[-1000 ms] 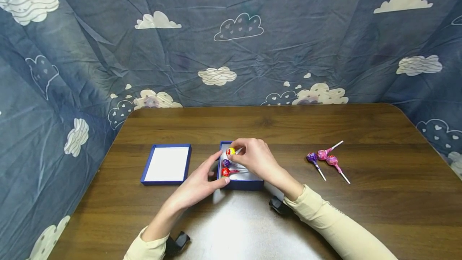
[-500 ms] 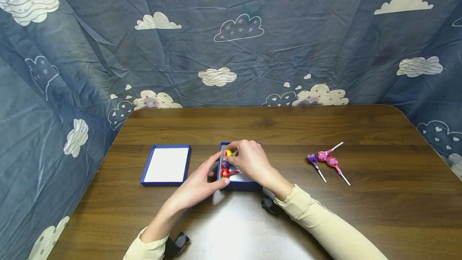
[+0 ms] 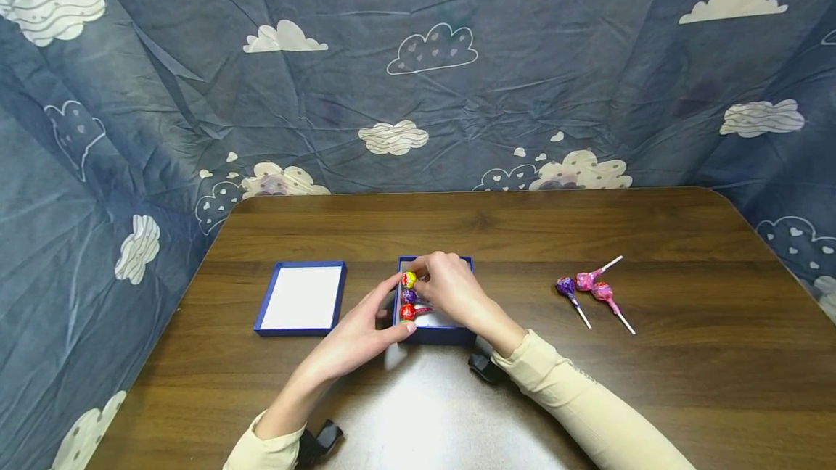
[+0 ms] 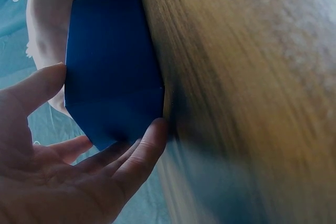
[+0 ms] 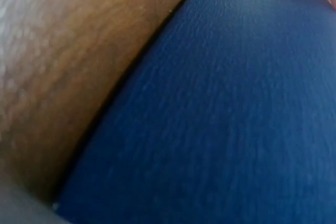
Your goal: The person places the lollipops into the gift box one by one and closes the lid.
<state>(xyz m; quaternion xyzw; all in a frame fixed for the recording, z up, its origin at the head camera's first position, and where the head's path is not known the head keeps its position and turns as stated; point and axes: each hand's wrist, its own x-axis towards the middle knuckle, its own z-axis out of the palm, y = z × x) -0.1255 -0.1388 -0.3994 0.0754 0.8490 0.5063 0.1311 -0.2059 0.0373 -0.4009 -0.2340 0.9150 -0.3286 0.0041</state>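
In the head view, a shallow blue box (image 3: pixel 439 336) with a white inside stands on the table. My left hand (image 3: pixel 355 336) holds its left end, thumb at the near corner and forefinger towards the far one. In the left wrist view, several fingers (image 4: pixel 144 158) lie against the blue end. My right hand (image 3: pixel 453 289) reaches into the box and pinches a yellow-wrapped lollipop (image 3: pixel 408 280) near its head; its stick is hidden. Below it lie a purple lollipop (image 3: pixel 408 297) and a red lollipop (image 3: pixel 408 312), heads at the left wall. The right wrist view shows mostly the box's side (image 5: pixel 226 103).
The box's lid (image 3: pixel 300 297), white inside up, lies left of the box. Right of it on the wooden table (image 3: pixel 509 231) lie a purple lollipop (image 3: pixel 565 286) and two pink lollipops (image 3: pixel 584 281). A cloud-patterned cloth (image 3: pixel 339 93) hangs behind.
My right hand has moved slightly left with the yellow lollipop, bringing its head close to the box's left wall, in line with the others. My left hand has stayed in place.
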